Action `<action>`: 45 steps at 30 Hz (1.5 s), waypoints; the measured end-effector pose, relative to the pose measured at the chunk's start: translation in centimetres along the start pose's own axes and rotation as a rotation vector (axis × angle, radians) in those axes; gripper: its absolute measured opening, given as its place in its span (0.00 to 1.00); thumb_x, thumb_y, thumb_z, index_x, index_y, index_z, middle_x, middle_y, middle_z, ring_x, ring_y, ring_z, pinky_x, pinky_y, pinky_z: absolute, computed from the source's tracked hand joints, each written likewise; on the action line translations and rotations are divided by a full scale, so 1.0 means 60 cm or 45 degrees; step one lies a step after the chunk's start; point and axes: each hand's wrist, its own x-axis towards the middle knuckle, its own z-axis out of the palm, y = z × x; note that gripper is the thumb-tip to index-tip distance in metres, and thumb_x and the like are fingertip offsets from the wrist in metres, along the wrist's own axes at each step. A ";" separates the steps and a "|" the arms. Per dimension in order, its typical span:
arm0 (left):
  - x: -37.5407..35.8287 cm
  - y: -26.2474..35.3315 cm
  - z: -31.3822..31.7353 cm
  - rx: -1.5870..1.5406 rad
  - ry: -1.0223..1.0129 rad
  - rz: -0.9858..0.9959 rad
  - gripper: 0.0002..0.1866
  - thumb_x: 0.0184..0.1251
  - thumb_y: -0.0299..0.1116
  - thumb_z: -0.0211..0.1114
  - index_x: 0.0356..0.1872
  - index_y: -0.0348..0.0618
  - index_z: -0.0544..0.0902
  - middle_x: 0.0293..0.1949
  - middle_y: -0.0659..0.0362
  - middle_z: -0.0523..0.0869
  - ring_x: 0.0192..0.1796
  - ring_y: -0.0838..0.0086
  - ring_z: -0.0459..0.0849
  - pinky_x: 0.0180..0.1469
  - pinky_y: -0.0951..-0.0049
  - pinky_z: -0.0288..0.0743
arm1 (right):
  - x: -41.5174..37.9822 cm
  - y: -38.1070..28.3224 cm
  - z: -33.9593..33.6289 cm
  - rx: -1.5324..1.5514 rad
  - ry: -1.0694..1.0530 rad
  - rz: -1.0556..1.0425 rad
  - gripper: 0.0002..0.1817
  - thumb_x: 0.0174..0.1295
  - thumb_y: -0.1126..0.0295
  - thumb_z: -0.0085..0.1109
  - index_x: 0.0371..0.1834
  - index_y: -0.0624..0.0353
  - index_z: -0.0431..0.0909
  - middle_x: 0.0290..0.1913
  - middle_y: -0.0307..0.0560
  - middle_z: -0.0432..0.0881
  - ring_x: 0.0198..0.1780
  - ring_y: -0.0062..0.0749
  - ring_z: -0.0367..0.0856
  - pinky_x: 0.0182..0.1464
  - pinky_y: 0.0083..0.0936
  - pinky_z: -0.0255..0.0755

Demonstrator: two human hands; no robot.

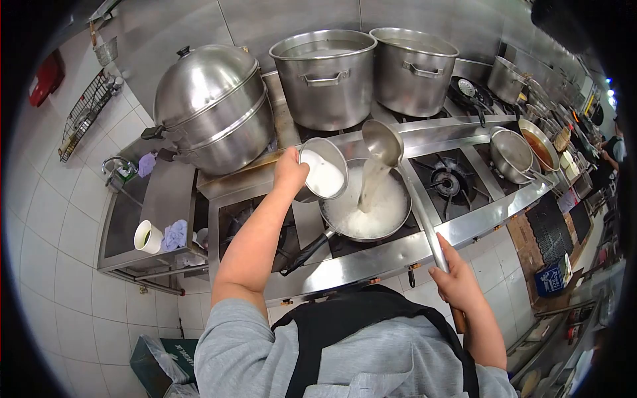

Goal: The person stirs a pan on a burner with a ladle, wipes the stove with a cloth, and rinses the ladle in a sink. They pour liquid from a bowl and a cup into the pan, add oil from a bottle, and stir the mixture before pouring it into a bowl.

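My left hand (290,174) is closed on the rim of a metal bowl (340,159) tilted beside the pan, with white contents inside. In my right hand (458,275) is the long handle of a ladle (383,141). The ladle's cup is tipped over the frying pan (326,219), and cloudy liquid streams from it. Pale, frothy liquid fills much of the pan, which sits on a burner with its black handle pointing toward me. The bowl hangs above the pan's left edge.
Two tall stockpots (325,89) and a large domed steamer pot (212,109) stand behind the burners. To the right are a bare burner (448,182) and a strainer (511,154). A white cup (147,237) rests on the left counter. Another person (614,149) is at far right.
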 end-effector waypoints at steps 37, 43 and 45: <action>0.011 0.063 0.039 0.376 -0.016 0.390 0.10 0.51 0.22 0.57 0.36 0.37 0.70 0.32 0.39 0.80 0.41 0.41 0.78 0.42 0.50 0.70 | 0.080 0.132 0.033 -0.286 0.044 -0.128 0.39 0.61 0.74 0.54 0.76 0.56 0.50 0.23 0.41 0.73 0.15 0.24 0.69 0.19 0.23 0.67; 0.008 0.068 0.041 0.412 -0.027 0.384 0.10 0.51 0.22 0.56 0.36 0.37 0.70 0.32 0.39 0.80 0.40 0.41 0.78 0.42 0.50 0.69 | 0.071 0.120 0.043 -0.069 -0.051 0.160 0.38 0.61 0.72 0.53 0.75 0.54 0.51 0.25 0.40 0.73 0.15 0.25 0.68 0.18 0.24 0.66; 0.010 0.064 0.044 0.399 -0.025 0.392 0.10 0.51 0.22 0.56 0.36 0.37 0.70 0.32 0.39 0.80 0.40 0.41 0.78 0.42 0.49 0.69 | 0.063 0.113 0.037 0.655 -0.357 0.401 0.37 0.63 0.72 0.51 0.76 0.53 0.48 0.22 0.36 0.67 0.14 0.20 0.62 0.14 0.21 0.59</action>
